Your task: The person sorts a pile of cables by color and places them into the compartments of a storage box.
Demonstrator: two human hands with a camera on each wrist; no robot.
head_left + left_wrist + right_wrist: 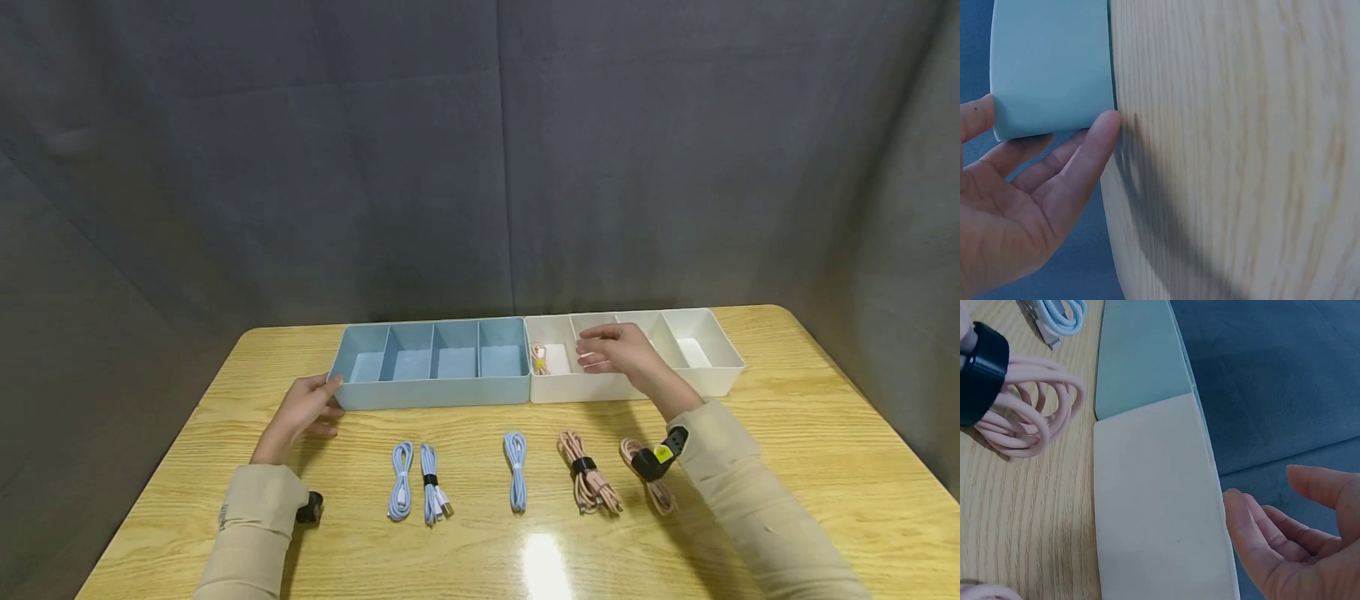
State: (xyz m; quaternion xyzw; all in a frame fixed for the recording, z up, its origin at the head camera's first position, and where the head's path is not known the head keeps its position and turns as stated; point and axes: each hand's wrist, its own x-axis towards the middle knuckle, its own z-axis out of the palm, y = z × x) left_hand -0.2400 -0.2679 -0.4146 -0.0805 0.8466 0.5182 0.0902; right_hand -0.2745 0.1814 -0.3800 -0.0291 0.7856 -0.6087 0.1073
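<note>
Wooden counter [465, 467] | left hand [300, 408], loosely spread, touches blue organizer [435, 394]; right hand [628, 354], spread, over white organizer [562, 388] | likely light, rigid; we'd grip ends

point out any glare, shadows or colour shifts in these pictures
Head view: a white glare patch on the table near the bottom edge, a shadow beside the left sleeve; left wrist view: a dark shadow on the wood beside the left hand; right wrist view: the curtain looks bluer than in the head view.
</note>
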